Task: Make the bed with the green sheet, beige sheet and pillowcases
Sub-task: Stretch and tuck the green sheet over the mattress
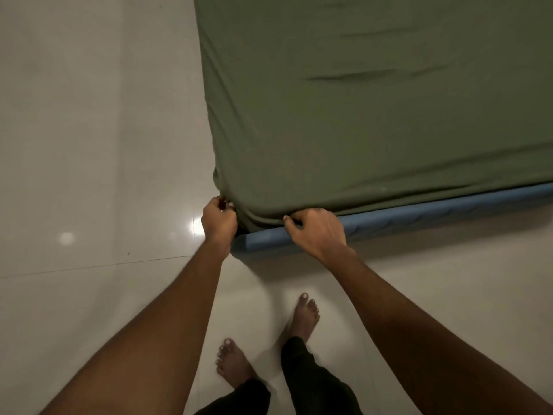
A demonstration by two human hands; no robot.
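The pale tiled floor (89, 145) takes up the frame from 6 round to 11 o'clock. The green sheet (374, 115) fills it from 12 to 3 o'clock, spread over the mattress with its near corner close to centre. A few shallow creases lie across the top toward 2 o'clock. Below the sheet's hem a blue bed base (419, 215) runs off toward 3 o'clock.

The left hand (218, 220) sits at 9 o'clock of the corner, fingers curled and pinching the hem. The right hand (314, 232) is at 4 o'clock of the corner, fingers curled over the hem where it meets the blue edge.

The step appears to be seating this corner. To do it well, both hands should draw the hem down and under together, so the corner seam sits square. Then pull toward 6 o'clock to take out the creases. The beige sheet and pillowcases are not in view.
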